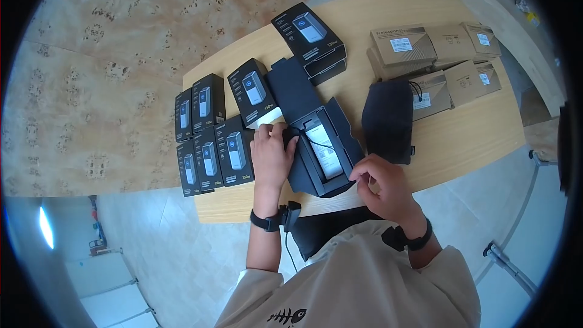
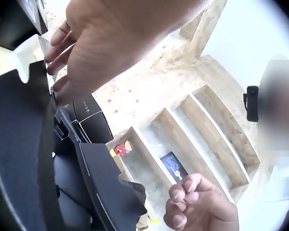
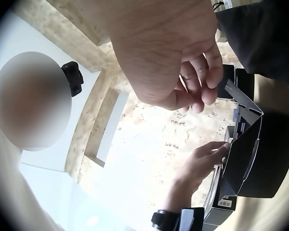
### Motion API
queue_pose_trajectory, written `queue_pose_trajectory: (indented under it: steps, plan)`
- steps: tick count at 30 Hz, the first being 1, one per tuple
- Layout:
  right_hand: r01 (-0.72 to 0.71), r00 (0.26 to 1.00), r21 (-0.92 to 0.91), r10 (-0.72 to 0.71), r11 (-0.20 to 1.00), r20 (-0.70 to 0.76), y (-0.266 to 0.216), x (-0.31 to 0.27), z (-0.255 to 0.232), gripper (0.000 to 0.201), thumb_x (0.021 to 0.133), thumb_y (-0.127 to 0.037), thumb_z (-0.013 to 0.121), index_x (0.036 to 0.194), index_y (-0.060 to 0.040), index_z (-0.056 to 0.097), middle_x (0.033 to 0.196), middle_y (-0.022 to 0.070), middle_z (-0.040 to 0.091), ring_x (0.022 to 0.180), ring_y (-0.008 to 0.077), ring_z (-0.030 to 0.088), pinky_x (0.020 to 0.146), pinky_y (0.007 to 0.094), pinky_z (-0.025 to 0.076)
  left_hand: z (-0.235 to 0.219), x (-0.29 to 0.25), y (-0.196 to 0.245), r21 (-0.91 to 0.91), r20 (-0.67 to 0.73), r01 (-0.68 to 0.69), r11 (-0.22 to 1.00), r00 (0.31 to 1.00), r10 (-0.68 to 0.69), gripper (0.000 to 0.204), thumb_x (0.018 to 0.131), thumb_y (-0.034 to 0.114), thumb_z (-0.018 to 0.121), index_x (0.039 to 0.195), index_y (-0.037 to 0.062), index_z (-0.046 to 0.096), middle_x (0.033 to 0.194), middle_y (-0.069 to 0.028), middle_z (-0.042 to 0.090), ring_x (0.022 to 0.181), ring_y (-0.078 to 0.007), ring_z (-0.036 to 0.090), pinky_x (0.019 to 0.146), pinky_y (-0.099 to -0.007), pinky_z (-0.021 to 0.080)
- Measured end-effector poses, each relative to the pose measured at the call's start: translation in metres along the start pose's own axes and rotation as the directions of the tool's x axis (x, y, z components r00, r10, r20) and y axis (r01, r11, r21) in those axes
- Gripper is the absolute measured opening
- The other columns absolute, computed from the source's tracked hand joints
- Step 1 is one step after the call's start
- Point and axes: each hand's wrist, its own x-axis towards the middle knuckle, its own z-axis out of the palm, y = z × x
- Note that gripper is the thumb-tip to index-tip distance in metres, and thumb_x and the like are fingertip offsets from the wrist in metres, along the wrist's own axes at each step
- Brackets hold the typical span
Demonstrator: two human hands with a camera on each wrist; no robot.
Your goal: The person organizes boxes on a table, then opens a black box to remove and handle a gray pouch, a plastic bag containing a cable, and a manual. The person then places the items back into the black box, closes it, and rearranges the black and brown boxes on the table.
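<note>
An open black carton (image 1: pixel 297 173) lies before me, its lid (image 1: pixel 294 88) folded back and a side flap (image 1: pixel 344 123) raised. Inside sits a white-labelled item (image 1: pixel 323 149) with a thin black cord across it. My left hand (image 1: pixel 271 155) holds the carton's left edge, thumb on the near side; in the left wrist view its fingers (image 2: pixel 62 53) reach past a notched black flap (image 2: pixel 19 106). Just off the right flap is my right hand (image 1: pixel 382 187), fingers loosely curled. Nothing shows between those fingers (image 3: pixel 202 82) in the right wrist view.
Closed black boxes (image 1: pixel 234 149) with a printed device stand at the left, others (image 1: pixel 310 33) stacked at the back. A black drawstring pouch (image 1: pixel 387 121) lies right of the carton. Beyond it are brown cardboard boxes (image 1: pixel 404 48). The wooden table (image 1: pixel 467 127) has a curved edge.
</note>
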Motion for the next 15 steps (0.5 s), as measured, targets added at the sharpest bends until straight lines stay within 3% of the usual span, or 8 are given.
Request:
queue_pose_trajectory:
  steps: [5, 9, 11, 15]
  plan:
    - [0.009, 1.000, 0.015, -0.009, 1.000, -0.014, 0.002, -0.001, -0.003, 0.015, 0.088, 0.006, 0.065, 0.097, -0.0059, 0.066, 0.092, 0.0095, 0.069, 0.071, 0.0213, 0.064, 0.063, 0.0306, 0.049, -0.001, 0.018, -0.004, 0.102, 0.003, -0.131, 0.986, 0.991, 0.132, 0.022, 0.092, 0.022, 0.078, 0.107, 0.0076, 0.070, 0.105, -0.0097, 0.065, 0.099, -0.0306, 0.066, 0.087, -0.0434, 0.049]
    - [-0.004, 1.000, 0.021, 0.004, 1.000, -0.020, 0.004, -0.001, -0.004, 0.016, 0.087, 0.007, 0.065, 0.096, -0.0056, 0.067, 0.093, 0.0088, 0.070, 0.072, 0.0186, 0.064, 0.063, 0.0284, 0.048, 0.004, 0.022, -0.006, 0.113, 0.080, -0.171, 0.979, 0.983, 0.162, 0.016, 0.090, 0.017, 0.079, 0.101, 0.0090, 0.071, 0.108, -0.0105, 0.064, 0.104, -0.0318, 0.065, 0.090, -0.0451, 0.049]
    - [-0.004, 1.000, 0.027, 0.004, 1.000, -0.025, 0.004, -0.001, -0.003, 0.016, 0.087, 0.007, 0.065, 0.096, -0.0056, 0.068, 0.092, 0.0089, 0.070, 0.072, 0.0186, 0.064, 0.063, 0.0284, 0.048, 0.001, 0.021, -0.006, 0.150, 0.015, -0.303, 0.941, 0.952, 0.305, 0.013, 0.091, 0.015, 0.076, 0.100, 0.0081, 0.070, 0.102, -0.0091, 0.064, 0.101, -0.0283, 0.065, 0.086, -0.0426, 0.048]
    - [-0.010, 1.000, 0.020, 0.011, 1.000, -0.023, 0.005, -0.003, -0.004, 0.016, 0.087, 0.007, 0.065, 0.097, -0.0054, 0.068, 0.093, 0.0089, 0.070, 0.072, 0.0185, 0.064, 0.064, 0.0282, 0.048, -0.025, 0.009, 0.012, -0.023, 0.060, -0.228, 0.973, 0.972, 0.229, 0.012, 0.089, 0.015, 0.078, 0.096, 0.0083, 0.071, 0.106, -0.0101, 0.064, 0.103, -0.0319, 0.064, 0.089, -0.0439, 0.047]
